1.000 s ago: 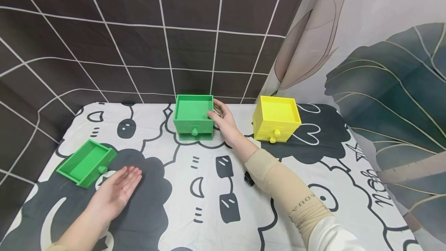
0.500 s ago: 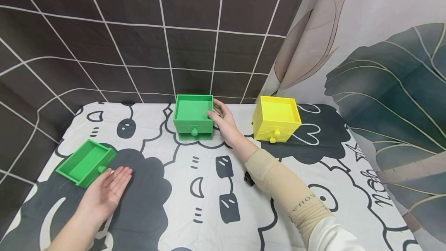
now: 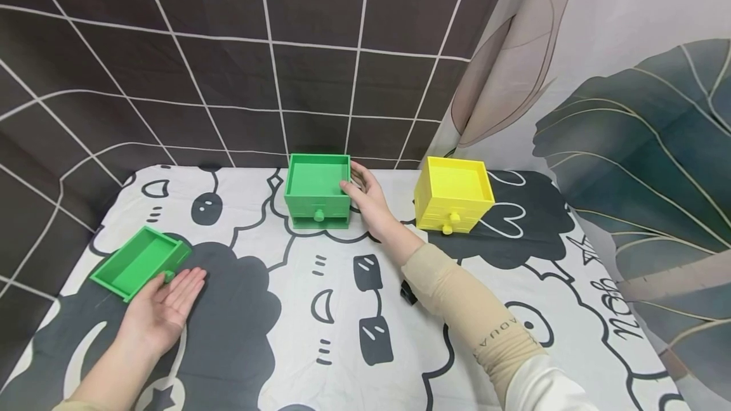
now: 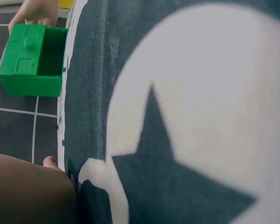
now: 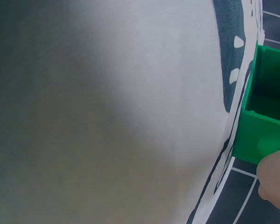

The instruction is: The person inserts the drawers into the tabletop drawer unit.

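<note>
A small green drawer cabinet point(image 3: 316, 184) stands near the back of the cloth, with one knobbed front above an open slot. My right hand point(image 3: 370, 200) grips its right side, thumb at the top rim and fingers around toward the back. At the left lies a loose green drawer point(image 3: 137, 266), its round knob point(image 3: 169, 276) facing front right. Beside that knob is my left hand point(image 3: 157, 316), palm up with fingers extended; its thumb appears near or against the drawer. The left wrist view shows the cabinet's slot point(image 4: 51, 53) as a dark hollow.
A yellow drawer cabinet point(image 3: 454, 192) with two knobs stands to the right of the green one. A small black object point(image 3: 408, 292) lies partly behind the right forearm. A dark grid-patterned cloth point(image 3: 228, 68) hangs behind, and a leaf-print curtain point(image 3: 639, 144) hangs at the right.
My left hand has moved left, up to the loose drawer's knob. The right hand and the green cabinet have stayed in place.
</note>
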The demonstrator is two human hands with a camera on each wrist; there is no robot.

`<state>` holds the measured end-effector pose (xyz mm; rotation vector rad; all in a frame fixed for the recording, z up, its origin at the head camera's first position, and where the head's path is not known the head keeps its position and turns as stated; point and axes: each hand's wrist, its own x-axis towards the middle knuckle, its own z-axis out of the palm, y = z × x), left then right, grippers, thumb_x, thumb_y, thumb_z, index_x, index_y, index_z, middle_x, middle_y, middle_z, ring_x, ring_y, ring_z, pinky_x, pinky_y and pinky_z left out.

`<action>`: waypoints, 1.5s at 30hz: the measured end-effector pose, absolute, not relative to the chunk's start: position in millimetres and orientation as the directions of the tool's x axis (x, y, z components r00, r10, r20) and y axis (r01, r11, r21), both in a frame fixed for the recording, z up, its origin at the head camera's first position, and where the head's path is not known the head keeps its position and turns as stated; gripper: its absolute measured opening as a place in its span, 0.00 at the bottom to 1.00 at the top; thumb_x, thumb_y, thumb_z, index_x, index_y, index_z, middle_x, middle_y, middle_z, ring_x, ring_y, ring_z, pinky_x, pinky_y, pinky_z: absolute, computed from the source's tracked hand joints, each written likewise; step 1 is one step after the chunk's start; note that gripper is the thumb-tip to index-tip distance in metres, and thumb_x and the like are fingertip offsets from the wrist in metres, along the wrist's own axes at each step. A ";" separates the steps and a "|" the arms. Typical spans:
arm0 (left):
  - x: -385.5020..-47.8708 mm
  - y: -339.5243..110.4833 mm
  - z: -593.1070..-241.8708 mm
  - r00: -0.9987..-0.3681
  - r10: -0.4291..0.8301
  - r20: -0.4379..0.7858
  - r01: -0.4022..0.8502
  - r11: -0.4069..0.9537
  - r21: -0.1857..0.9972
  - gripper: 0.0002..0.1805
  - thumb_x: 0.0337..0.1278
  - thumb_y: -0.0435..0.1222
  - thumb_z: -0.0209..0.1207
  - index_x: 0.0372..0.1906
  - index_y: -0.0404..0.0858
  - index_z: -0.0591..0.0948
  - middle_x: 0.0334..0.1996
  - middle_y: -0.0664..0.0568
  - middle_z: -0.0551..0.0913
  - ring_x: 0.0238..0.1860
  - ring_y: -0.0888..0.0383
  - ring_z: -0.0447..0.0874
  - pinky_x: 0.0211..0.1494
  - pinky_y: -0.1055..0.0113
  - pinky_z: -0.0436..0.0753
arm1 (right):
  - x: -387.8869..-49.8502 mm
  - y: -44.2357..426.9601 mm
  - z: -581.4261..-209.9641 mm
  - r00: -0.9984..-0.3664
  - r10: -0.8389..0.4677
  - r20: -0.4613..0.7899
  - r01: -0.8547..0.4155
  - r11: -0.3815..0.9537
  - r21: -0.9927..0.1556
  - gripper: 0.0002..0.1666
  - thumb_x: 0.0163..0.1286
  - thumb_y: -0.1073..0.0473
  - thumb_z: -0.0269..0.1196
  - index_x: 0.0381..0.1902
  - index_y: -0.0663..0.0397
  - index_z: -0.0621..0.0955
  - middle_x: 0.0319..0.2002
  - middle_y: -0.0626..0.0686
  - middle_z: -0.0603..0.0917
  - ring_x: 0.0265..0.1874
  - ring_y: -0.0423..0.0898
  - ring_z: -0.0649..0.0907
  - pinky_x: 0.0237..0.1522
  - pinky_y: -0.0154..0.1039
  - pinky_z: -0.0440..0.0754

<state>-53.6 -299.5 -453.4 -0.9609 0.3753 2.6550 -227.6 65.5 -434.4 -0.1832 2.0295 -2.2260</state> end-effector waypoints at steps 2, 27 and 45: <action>-53.8 -300.6 -453.6 -0.735 0.181 -0.654 -0.346 -0.929 0.131 0.30 0.85 0.54 0.43 0.42 0.30 0.81 0.41 0.36 0.90 0.50 0.47 0.94 0.80 0.70 0.75 | -228.0 65.2 -434.4 -0.985 -0.172 0.007 0.009 -0.091 -0.996 0.39 0.77 0.64 0.59 0.82 0.62 0.61 0.82 0.62 0.64 0.83 0.57 0.63 0.88 0.50 0.59; -57.3 -303.6 -444.3 -0.637 0.103 -0.764 -0.302 -0.945 0.125 0.21 0.82 0.53 0.48 0.72 0.69 0.60 0.37 0.45 0.91 0.46 0.54 0.95 0.74 0.74 0.79 | -226.8 65.4 -434.1 -0.986 -0.165 0.007 0.007 -0.083 -0.997 0.39 0.78 0.64 0.59 0.82 0.62 0.61 0.82 0.62 0.65 0.83 0.56 0.63 0.88 0.50 0.59; -58.8 -305.1 -443.1 -0.608 0.066 -0.791 -0.268 -0.955 0.126 0.12 0.79 0.50 0.56 0.51 0.47 0.79 0.35 0.45 0.91 0.43 0.55 0.95 0.69 0.75 0.84 | -227.4 64.3 -434.2 -0.986 -0.165 0.011 0.005 -0.095 -0.995 0.39 0.77 0.64 0.58 0.82 0.62 0.61 0.81 0.61 0.65 0.83 0.56 0.64 0.87 0.49 0.60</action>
